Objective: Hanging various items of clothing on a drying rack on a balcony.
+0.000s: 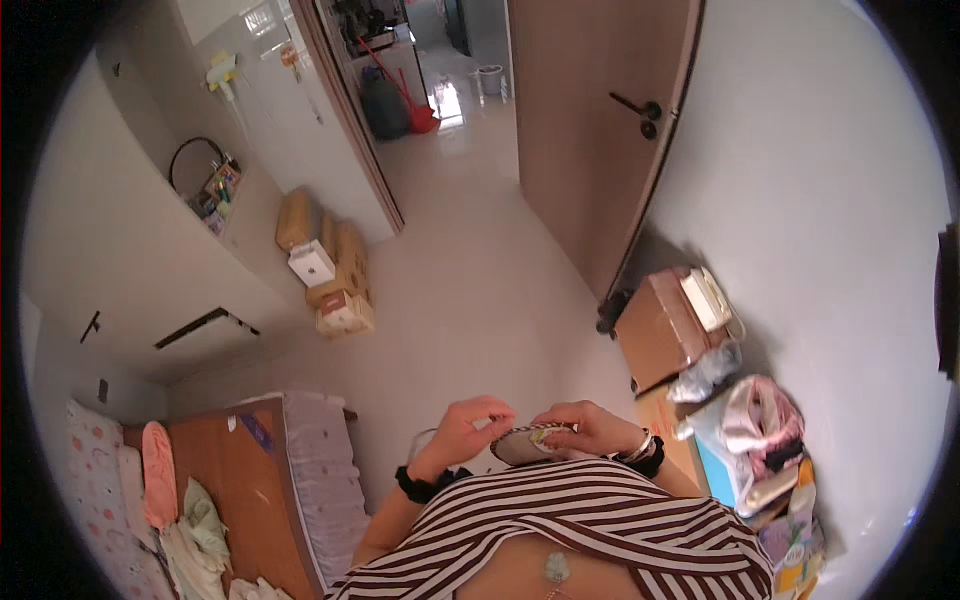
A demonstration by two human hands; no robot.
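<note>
In front of my striped top, a small pale, rounded piece (515, 449) with a dark patterned rim and a yellow-green spot is held low at the middle. My right hand (592, 428) grips it from the right, its thumb lying over the face and its fingers at the upper edge. On the other side my left hand (472, 426) is closed in a pinch, thumb and forefinger together just off the piece's upper left rim. Whatever sits in that pinch is too small to make out. Part of the piece's lower edge is hidden by the striped top.
At the left stands a bed (240, 470) with clothes and pillows. Cardboard boxes (345, 265) are stacked along the left wall. An open door (590, 130) leads to another room. On the right are a brown suitcase (655, 330), bags and a pink cloth (765, 415).
</note>
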